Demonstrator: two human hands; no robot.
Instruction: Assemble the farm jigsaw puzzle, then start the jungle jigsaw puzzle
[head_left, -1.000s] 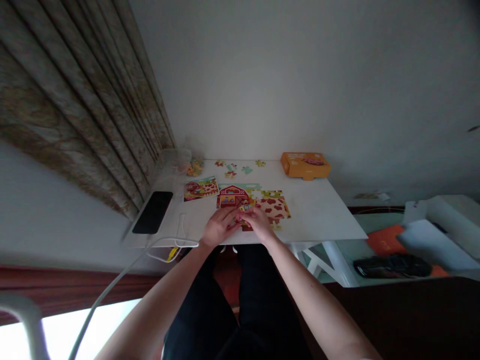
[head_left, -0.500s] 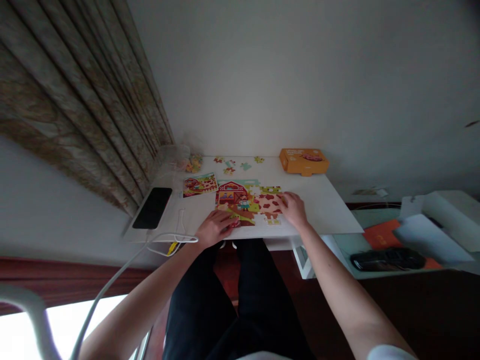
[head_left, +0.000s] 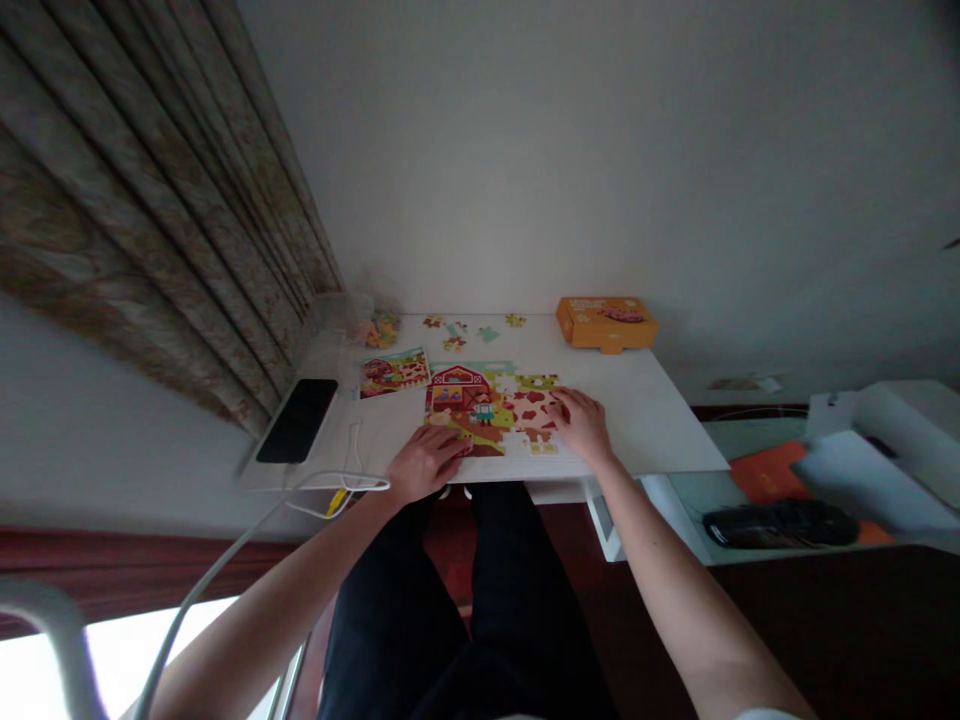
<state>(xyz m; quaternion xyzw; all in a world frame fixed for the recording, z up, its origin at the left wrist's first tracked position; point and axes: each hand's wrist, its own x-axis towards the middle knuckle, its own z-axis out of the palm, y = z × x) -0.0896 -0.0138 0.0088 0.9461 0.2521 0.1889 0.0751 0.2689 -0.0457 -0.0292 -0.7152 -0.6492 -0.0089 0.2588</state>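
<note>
Along the near edge of the white table (head_left: 652,420): left hand (head_left: 424,462) lies palm down at the near-left corner of the jigsaw puzzle (head_left: 484,412), fingers bent and drawn close together; whether a piece is pinched beneath the fingertips, I cannot tell.
Right hand (head_left: 580,422): fingertips at the puzzle's right edge, by the printed cow's spotted flank; fingers curled, thumb a narrow gap from them; whether they grip anything, I cannot make out.
Jigsaw puzzle: flat on the table between both hands, toward the near edge, partly assembled; red barn on its left, standing figure in the middle, brown-and-white cow on its right. White table surface shows in a notch on its near side, left of the cow's legs.
Picture card (head_left: 394,374): flat, slightly turned, just left of the puzzle's far-left corner; bears a matching barn-and-cow scene.
Loose puzzle pieces (head_left: 488,334): scattered by the far edge, beyond the puzzle.
Clear bag (head_left: 384,328): near the far-left corner, yellow and orange contents blurred, beside a clear plastic container (head_left: 337,318).
Orange box (head_left: 604,325): near the far-right corner, tab facing the near edge.
Smartphone (head_left: 298,420): dark screen up, along the left edge close to the near-left corner.
White cable (head_left: 330,476): looped over the near-left corner.
</note>
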